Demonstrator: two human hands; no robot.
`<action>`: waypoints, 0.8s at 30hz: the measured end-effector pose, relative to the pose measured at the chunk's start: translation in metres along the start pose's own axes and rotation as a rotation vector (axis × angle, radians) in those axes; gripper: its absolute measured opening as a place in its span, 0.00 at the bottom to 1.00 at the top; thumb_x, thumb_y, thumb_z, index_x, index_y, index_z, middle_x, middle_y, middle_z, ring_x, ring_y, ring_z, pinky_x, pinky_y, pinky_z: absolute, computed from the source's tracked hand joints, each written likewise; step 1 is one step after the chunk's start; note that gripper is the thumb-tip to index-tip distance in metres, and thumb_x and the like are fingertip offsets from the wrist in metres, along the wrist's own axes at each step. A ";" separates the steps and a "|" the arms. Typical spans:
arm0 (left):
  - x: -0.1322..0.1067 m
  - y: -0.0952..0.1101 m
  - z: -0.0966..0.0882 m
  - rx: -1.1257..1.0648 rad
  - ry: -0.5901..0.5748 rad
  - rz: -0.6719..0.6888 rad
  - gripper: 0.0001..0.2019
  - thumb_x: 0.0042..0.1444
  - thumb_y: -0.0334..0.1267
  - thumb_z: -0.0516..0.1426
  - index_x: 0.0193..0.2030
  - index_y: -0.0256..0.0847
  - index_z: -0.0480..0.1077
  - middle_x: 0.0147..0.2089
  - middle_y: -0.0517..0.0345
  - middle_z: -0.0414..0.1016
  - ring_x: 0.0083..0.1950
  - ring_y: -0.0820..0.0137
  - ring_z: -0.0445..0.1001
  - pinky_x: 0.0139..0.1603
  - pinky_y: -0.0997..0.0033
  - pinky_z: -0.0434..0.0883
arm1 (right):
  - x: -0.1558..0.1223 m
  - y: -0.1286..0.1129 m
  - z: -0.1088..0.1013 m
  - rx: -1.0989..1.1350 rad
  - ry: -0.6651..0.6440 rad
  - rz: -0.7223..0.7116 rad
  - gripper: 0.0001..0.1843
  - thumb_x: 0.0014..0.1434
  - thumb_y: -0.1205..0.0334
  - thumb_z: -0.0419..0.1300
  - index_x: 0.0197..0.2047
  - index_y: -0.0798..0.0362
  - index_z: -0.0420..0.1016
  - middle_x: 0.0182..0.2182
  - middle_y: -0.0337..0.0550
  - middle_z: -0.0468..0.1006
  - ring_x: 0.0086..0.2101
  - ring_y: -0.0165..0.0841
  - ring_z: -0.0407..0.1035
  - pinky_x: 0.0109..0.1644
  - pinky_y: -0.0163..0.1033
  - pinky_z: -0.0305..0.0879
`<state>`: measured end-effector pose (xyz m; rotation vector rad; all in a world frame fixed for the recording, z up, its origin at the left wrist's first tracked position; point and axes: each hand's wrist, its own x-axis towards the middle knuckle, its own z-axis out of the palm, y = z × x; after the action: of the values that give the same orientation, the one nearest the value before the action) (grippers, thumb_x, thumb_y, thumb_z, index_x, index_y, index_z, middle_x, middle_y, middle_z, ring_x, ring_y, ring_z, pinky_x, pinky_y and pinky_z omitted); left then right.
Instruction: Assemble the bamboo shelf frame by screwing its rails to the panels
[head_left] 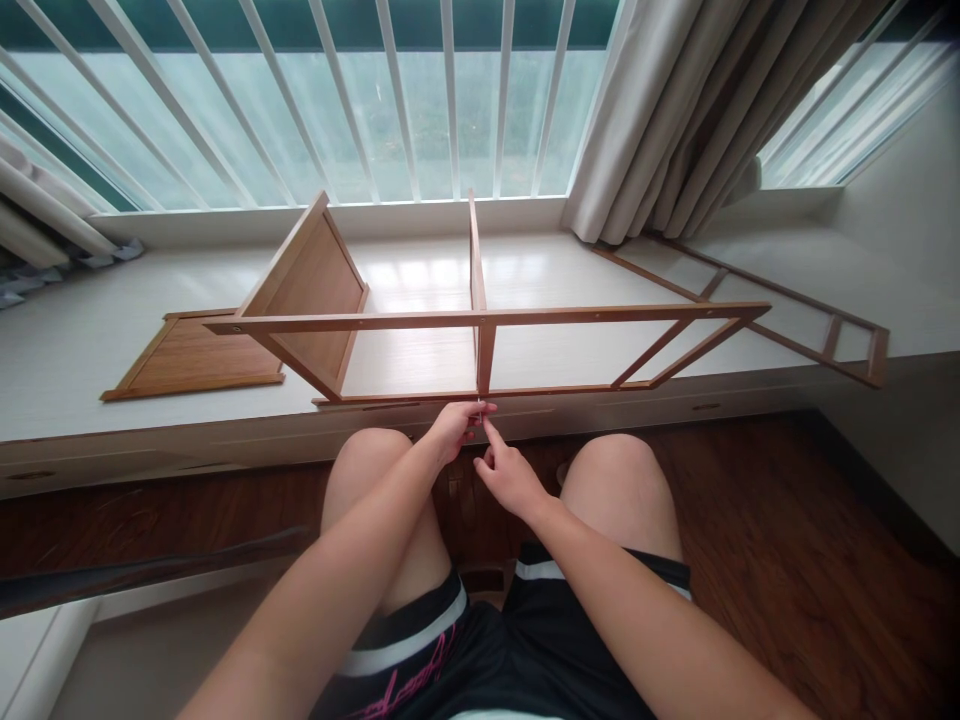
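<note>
At the near lower rail of a wooden frame (540, 316), my left hand (454, 428) is closed in a pinch around a small thin metal piece (480, 408), too small to identify. My right hand (514, 478) is just to its right, index finger stretched up to the metal piece, thumb apart and the other fingers loosely curled. Both hands meet below the frame's middle upright panel (475, 250). A wide wooden panel (315, 270) stands joined at the frame's left end. On the right, two slanting bars (652, 355) join its rails.
The frame rests on a white window ledge (405, 255). A loose wooden panel (199, 355) lies at left, and a ladder-like wooden frame (780, 300) lies at right. Behind are a barred window (420, 110) and a grey curtain (675, 120). My knees (619, 480) are close below the ledge.
</note>
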<state>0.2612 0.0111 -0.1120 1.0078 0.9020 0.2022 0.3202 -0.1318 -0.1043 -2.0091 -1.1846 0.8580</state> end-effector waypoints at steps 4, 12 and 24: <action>0.000 -0.001 -0.001 0.003 -0.020 0.019 0.16 0.47 0.45 0.63 0.40 0.39 0.80 0.47 0.49 0.75 0.32 0.76 0.64 0.26 0.76 0.57 | 0.004 0.004 -0.002 0.148 0.166 0.025 0.34 0.59 0.61 0.53 0.68 0.52 0.52 0.26 0.34 0.71 0.28 0.31 0.66 0.36 0.36 0.60; 0.002 -0.002 -0.001 0.034 0.008 0.011 0.16 0.46 0.46 0.63 0.39 0.38 0.80 0.42 0.51 0.74 0.32 0.75 0.63 0.26 0.76 0.56 | 0.008 0.005 0.002 0.336 -0.010 0.002 0.32 0.57 0.62 0.54 0.65 0.53 0.57 0.22 0.32 0.72 0.25 0.29 0.66 0.33 0.35 0.61; -0.002 0.001 0.003 -0.008 0.013 0.036 0.15 0.44 0.45 0.64 0.36 0.37 0.80 0.46 0.49 0.74 0.38 0.70 0.64 0.29 0.75 0.63 | 0.009 0.001 0.003 0.671 -0.273 0.008 0.23 0.56 0.59 0.56 0.56 0.50 0.63 0.22 0.33 0.73 0.17 0.25 0.56 0.19 0.31 0.53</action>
<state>0.2623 0.0091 -0.1099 1.0169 0.8947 0.2420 0.3216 -0.1239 -0.1086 -1.3791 -0.8613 1.3532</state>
